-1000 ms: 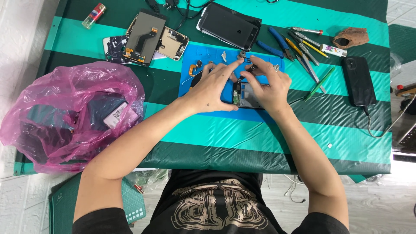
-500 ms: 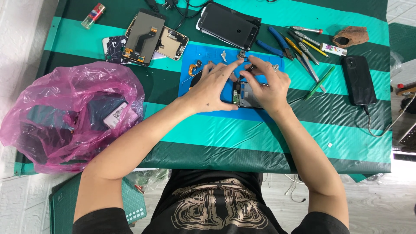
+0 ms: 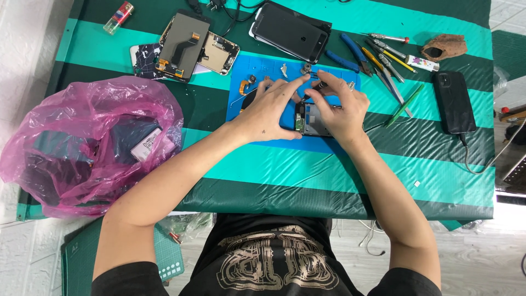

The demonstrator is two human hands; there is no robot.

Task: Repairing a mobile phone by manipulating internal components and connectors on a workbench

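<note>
Between the two hands, on a blue work mat, lies an opened phone frame with its insides facing up, flat so it stays steady while small parts are handled. The left hand rests over the frame's left edge, palm down, fingers curled and reaching to its top end, pressing it in place. The right hand covers the right edge, fingers bent, fingertips meeting the left ones at the frame's top; whether they pinch a tiny part I cannot tell. Just beyond the fingertips small loose parts sit on the mat. Right of the right hand lie tweezers and screwdrivers within reach, then a black phone. Far left of the left hand sits a pink plastic bag.
</note>
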